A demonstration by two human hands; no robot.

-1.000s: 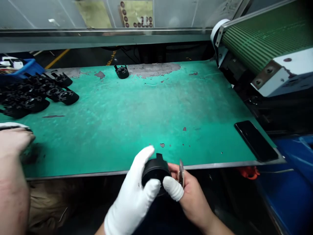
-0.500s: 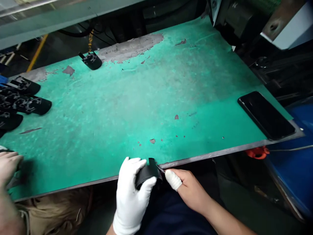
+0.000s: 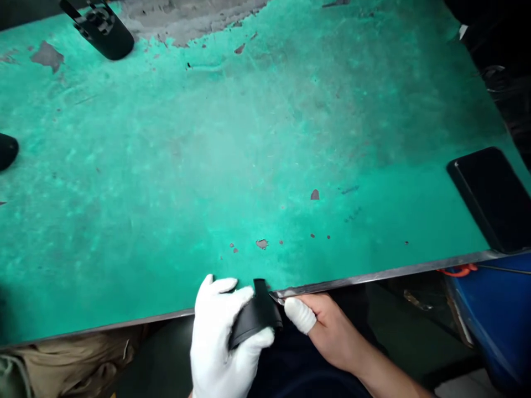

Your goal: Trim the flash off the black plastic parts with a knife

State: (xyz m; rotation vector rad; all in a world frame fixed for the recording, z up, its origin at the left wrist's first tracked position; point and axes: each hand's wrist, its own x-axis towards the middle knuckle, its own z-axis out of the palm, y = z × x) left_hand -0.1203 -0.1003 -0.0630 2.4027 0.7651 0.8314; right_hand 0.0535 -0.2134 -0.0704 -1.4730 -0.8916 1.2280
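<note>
My left hand point(image 3: 226, 337), in a white glove, is wrapped round a black curved plastic part point(image 3: 254, 318) at the table's near edge. A flat prong on that part points up and away from me. My bare right hand point(image 3: 321, 323), a white cover on its thumb, pinches a small knife point(image 3: 277, 298). Only its thin pointed metal blade shows; the handle is hidden in my fingers. The blade's tip is at the right side of the part, close to the prong's base; whether it touches I cannot tell.
A similar black part point(image 3: 110, 36) stands at the far left of the worn green table point(image 3: 199, 166); another point(image 3: 7, 150) is cut off at the left edge. A phone point(image 3: 493, 199) lies at the right. Below are an orange-handled item point(image 3: 458, 271) and someone's brown-clad leg point(image 3: 78, 354).
The view has dipped closer to the table, so the co-worker's hand and most black parts at left are out of frame. My hands keep the same grips, blade still beside the part.
</note>
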